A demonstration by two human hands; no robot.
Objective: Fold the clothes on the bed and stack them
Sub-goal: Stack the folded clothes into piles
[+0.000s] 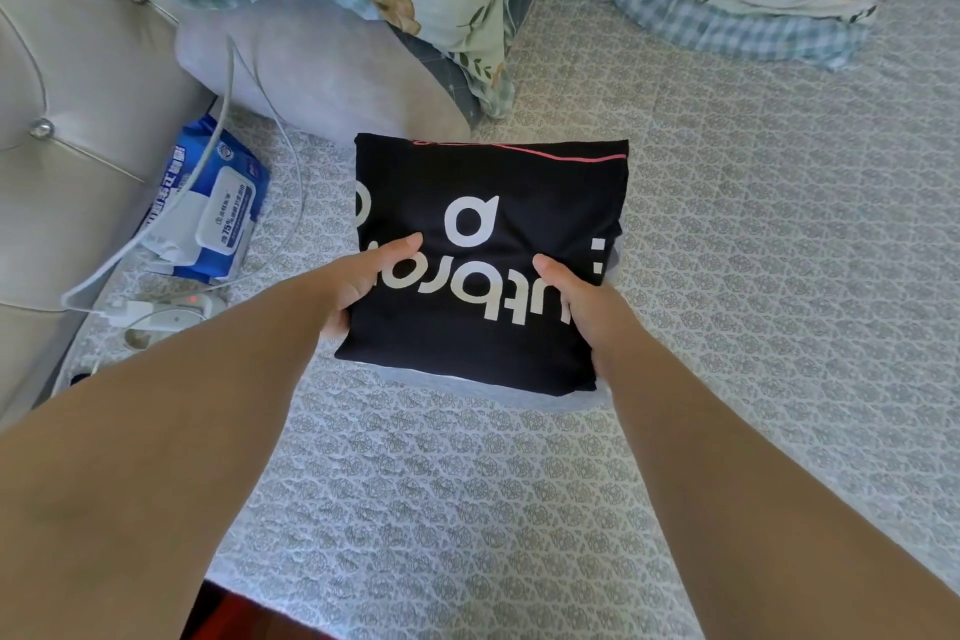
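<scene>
Lying folded square, black shirt [488, 244], white lettering.

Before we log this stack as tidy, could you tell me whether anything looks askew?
The folded black shirt sits slightly skewed on the grey garment beneath, whose edge peeks out along the near side. Both hands grip it.

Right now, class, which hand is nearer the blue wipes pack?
Left. The left hand grips the folded black shirt's edge facing the wipes pack; the right hand grips the far edge.

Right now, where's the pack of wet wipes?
In the head view, the pack of wet wipes lies at left, against the padded headboard, left of the folded black shirt.
</scene>
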